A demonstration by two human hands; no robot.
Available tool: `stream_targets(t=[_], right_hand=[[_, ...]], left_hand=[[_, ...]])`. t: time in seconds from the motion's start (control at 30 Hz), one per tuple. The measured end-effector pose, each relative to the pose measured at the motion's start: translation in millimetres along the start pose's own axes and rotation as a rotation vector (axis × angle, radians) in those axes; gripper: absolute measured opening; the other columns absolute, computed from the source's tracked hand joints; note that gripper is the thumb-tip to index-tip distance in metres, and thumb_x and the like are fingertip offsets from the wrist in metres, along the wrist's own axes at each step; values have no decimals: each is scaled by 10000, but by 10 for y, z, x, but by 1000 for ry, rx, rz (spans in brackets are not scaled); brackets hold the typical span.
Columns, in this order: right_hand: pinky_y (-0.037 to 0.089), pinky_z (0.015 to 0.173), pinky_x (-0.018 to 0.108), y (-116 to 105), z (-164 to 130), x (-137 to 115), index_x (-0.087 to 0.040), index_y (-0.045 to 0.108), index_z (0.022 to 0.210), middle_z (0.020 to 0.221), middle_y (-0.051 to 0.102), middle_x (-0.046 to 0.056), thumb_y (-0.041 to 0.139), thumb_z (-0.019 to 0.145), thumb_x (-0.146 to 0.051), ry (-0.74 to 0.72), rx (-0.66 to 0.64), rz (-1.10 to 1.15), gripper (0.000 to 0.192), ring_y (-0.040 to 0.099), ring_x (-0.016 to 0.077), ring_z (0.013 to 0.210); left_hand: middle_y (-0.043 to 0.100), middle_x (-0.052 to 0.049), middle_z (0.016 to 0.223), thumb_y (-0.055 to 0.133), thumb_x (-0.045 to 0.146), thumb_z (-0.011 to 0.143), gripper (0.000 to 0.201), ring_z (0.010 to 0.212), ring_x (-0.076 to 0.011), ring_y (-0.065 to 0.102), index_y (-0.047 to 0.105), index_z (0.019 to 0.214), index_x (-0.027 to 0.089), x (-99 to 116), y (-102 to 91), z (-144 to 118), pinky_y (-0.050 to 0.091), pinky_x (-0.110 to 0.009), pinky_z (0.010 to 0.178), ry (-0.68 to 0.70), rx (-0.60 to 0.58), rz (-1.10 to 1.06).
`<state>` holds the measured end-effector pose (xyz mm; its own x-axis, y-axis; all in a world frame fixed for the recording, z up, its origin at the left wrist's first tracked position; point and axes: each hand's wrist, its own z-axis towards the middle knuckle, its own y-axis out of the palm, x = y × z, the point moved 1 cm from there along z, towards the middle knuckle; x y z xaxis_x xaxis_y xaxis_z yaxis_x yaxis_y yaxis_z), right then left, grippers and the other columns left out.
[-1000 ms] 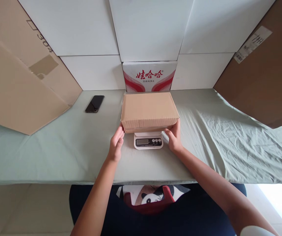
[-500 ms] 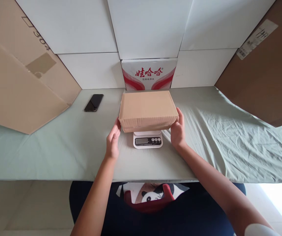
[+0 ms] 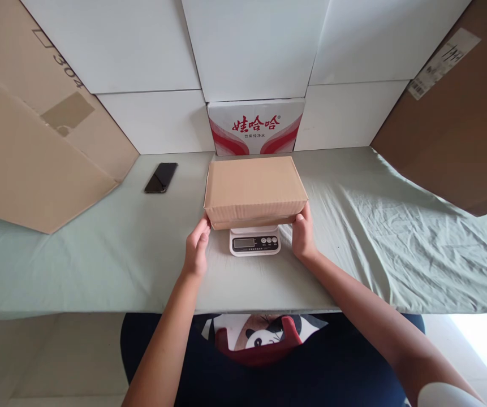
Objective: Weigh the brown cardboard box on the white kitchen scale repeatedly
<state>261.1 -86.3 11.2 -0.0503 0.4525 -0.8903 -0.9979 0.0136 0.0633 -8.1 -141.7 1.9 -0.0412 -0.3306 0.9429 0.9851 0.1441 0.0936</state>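
1. You had one brown cardboard box (image 3: 255, 189) in front of you, and it sat flat on top of one small white kitchen scale (image 3: 254, 242); I place everything else by that scale.
2. Only the scale's front strip showed from under the box: one dark display window and three round buttons. I could not read the display.
3. Your left hand (image 3: 196, 250) was just left of the scale, with its fingertips against the box's near left bottom corner. The fingers were loosely curled and not wrapped around anything.
4. Your right hand (image 3: 302, 236) was just right of the scale, with its fingertips touching the box's near right bottom corner. Those fingers were also relaxed and partly spread, resting on the cardboard rather than clamping it.
5. One black phone (image 3: 160, 177) lay face up on the pale green sheet (image 3: 99, 254), well to the left of the scale and farther back.
6. One white carton with red lettering (image 3: 255, 127) stood upright straight behind the scale, just behind the box.
7. Two large cardboard panels leaned in at the sides: the lighter panel (image 3: 26, 147) far left of the scale and the darker panel (image 3: 459, 124) far right, carrying one white label.
8. White boards (image 3: 251, 45) formed the wall behind the scale.
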Motion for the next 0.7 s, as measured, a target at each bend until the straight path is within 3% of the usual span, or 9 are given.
stream_targets(t=[0.37, 0.5, 0.7], right_hand=[[278, 1295, 612, 26, -11, -4, -391, 501, 1452, 1600, 485, 2, 517, 889, -641, 28, 70, 79, 616, 397, 335, 1530], [217, 1311, 622, -22, 22, 10, -398, 408, 1514, 1652, 419, 3, 522, 884, -661, 92, 140, 161, 692, 313, 320, 1590], [217, 1308, 603, -104, 167, 32, -356, 446, 1449, 1611, 463, 40, 544, 838, -618, 253, 275, 280, 673, 381, 307, 1558]], left_hand=[[550, -184, 1565, 572, 704, 887, 786, 1524, -386, 421, 594, 1467, 173, 47, 6, 8, 327, -535, 1270, -31, 33, 14], [518, -152, 1600, 576, 678, 895, 724, 1524, -341, 433, 606, 1459, 225, 35, -46, 50, 333, -491, 1270, -58, 172, -15], [486, -116, 1628, 540, 680, 909, 663, 1536, -299, 421, 640, 1422, 272, -26, -104, 134, 327, -451, 1276, -91, 321, -64]])
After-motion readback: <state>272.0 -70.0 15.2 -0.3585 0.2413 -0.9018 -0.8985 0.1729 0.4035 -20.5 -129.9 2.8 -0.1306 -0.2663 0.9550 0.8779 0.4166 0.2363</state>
